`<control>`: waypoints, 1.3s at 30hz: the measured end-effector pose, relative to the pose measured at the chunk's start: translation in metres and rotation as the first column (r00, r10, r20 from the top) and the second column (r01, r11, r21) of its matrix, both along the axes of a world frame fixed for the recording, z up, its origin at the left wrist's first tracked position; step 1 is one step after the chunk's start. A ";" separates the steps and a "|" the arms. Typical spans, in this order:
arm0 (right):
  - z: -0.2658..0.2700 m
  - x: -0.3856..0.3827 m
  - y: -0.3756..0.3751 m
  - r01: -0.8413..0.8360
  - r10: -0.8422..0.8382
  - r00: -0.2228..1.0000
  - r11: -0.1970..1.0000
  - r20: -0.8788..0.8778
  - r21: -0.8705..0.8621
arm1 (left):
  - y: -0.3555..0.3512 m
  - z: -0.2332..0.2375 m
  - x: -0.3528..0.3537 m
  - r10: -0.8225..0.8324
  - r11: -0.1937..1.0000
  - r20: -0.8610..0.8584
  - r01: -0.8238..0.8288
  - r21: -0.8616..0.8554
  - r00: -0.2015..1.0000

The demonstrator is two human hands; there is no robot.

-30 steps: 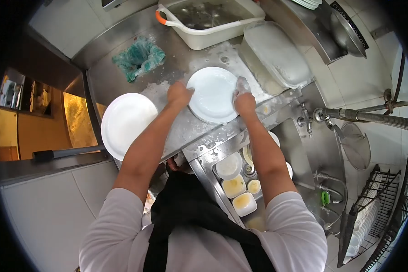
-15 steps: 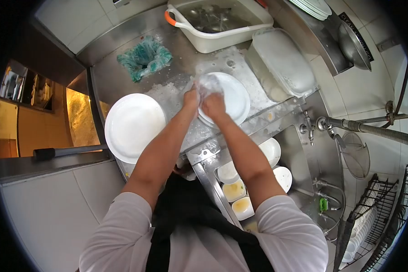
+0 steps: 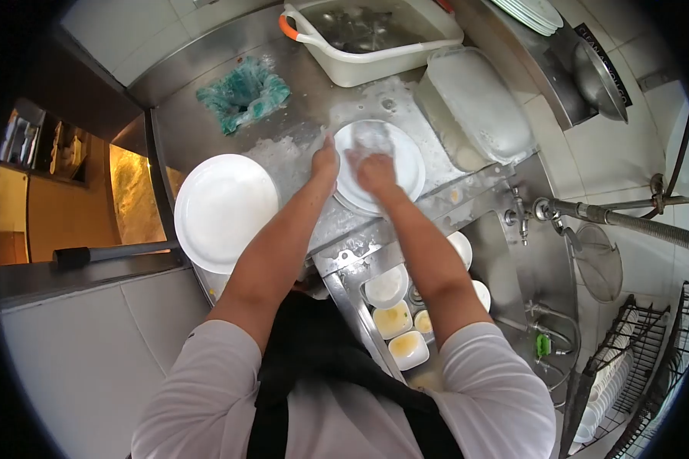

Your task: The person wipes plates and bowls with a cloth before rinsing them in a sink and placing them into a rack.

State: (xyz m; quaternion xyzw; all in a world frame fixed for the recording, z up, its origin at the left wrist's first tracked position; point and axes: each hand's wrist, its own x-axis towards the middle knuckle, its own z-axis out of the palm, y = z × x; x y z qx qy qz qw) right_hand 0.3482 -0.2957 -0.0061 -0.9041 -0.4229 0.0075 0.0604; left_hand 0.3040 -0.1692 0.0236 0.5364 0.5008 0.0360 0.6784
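A round white plate (image 3: 407, 170) is on the wet steel counter, with the edge of another plate showing beneath it. At its left rim is my left hand (image 3: 325, 162), closed on the edge, its fingers partly hidden. My right hand (image 3: 375, 173) lies over the plate's face, smeared by motion. Under and ahead of its fingers is a pale, greyish, see-through wad (image 3: 372, 138), too blurred to name. To the left of my arms, a larger white plate (image 3: 226, 214) lies on the counter.
A crumpled green plastic bag (image 3: 243, 95) and a white tub (image 3: 352, 70) of water and utensils sit behind. A lidded plastic container (image 3: 478, 103) stands right. The sink (image 3: 497, 260) holds several white dishes, some with yellow residue. A dish rack (image 3: 628, 375) is at far right.
My right hand has moved right across the plate with the pale wad, away from my left hand. The left hand has stayed at the rim.
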 end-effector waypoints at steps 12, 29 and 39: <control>0.035 -0.061 -0.121 0.225 -0.225 0.974 0.932 -0.034 0.283 | 0.005 -0.037 -0.013 -0.283 0.953 0.325 0.303 -0.010 0.902; 0.116 -0.022 -0.129 0.824 0.089 0.491 0.277 -0.867 0.495 | -0.023 0.162 -0.045 -0.793 0.254 -0.020 0.360 0.898 0.609; 0.072 -0.065 -0.136 0.802 0.249 0.367 0.403 -0.896 0.441 | 0.000 0.081 -0.107 -0.729 0.661 0.208 0.593 0.459 0.652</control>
